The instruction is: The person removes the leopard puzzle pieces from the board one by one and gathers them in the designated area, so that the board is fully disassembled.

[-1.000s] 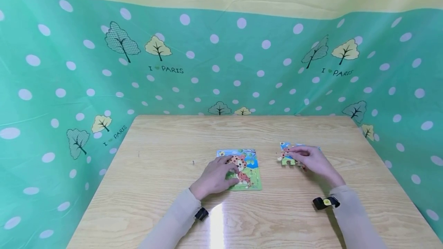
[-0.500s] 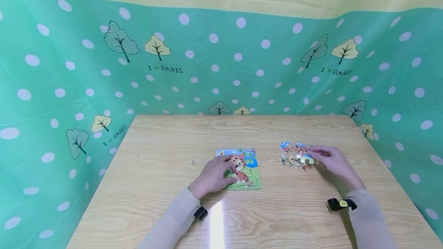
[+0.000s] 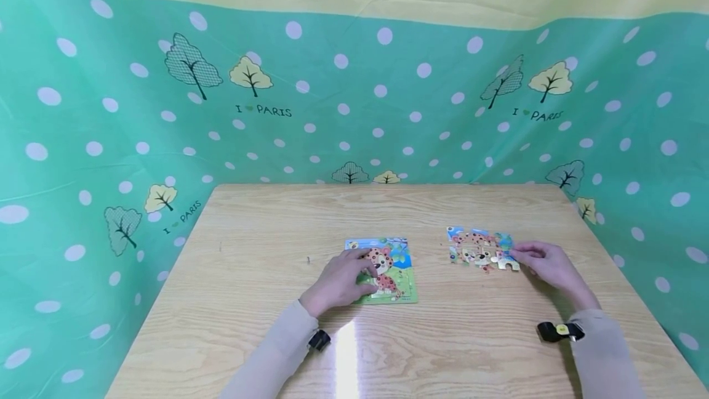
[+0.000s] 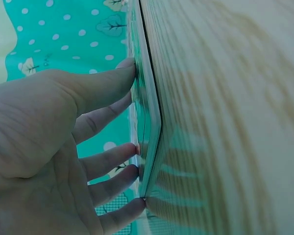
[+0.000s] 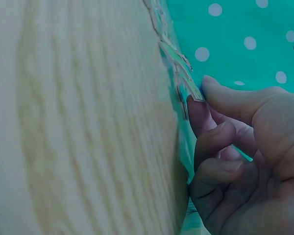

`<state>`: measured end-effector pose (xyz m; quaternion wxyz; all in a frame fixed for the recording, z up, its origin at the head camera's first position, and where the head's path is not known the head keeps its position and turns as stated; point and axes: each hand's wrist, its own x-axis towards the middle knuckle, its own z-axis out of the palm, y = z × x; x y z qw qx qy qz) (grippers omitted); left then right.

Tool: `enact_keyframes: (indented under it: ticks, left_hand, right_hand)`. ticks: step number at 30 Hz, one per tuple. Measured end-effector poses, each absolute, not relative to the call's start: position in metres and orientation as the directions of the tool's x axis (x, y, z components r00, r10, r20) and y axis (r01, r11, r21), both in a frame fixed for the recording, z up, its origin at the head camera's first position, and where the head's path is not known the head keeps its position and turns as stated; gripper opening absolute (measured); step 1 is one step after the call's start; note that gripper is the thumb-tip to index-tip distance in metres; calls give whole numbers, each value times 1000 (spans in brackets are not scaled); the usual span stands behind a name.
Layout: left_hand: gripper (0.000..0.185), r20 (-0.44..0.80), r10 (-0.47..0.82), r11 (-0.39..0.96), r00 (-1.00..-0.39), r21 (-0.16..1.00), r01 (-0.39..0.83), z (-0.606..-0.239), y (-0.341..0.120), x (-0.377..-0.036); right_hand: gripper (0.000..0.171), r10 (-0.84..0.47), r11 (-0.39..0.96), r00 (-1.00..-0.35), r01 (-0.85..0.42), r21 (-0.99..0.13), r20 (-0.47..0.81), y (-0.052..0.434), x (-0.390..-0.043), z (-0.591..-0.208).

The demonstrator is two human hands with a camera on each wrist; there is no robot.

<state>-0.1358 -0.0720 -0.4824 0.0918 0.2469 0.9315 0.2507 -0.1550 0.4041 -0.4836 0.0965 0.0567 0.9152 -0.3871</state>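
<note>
The left hand (image 3: 339, 282) rests with spread fingers on the puzzle board (image 3: 388, 271) at the table's (image 3: 266, 300) near middle. To its right, the right hand (image 3: 545, 263) pinches a puzzle piece (image 3: 506, 261) against the loose cluster of joined pieces (image 3: 476, 246). Several pieces look joined, but the picture seems unfinished.

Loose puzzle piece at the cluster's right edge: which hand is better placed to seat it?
Right. The right hand already pinches the loose puzzle piece at the cluster. The left hand rests on the picture card, apart from the cluster.
</note>
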Motion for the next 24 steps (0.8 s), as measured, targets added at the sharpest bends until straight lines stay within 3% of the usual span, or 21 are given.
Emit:
enact_keyframes:
  ticks: [7, 24]
  left_hand:
    - [24, -40, 511, 751, -859, 506, 423, -481, -73, -135]
    - [40, -48, 545, 718, -837, 542, 436, -482, -88, -138]
  right_hand:
    - [63, 56, 763, -982, 157, -628, -178, 402, -155, -486]
    - [56, 56, 793, -989, 127, -595, -136, 402, -155, -491]
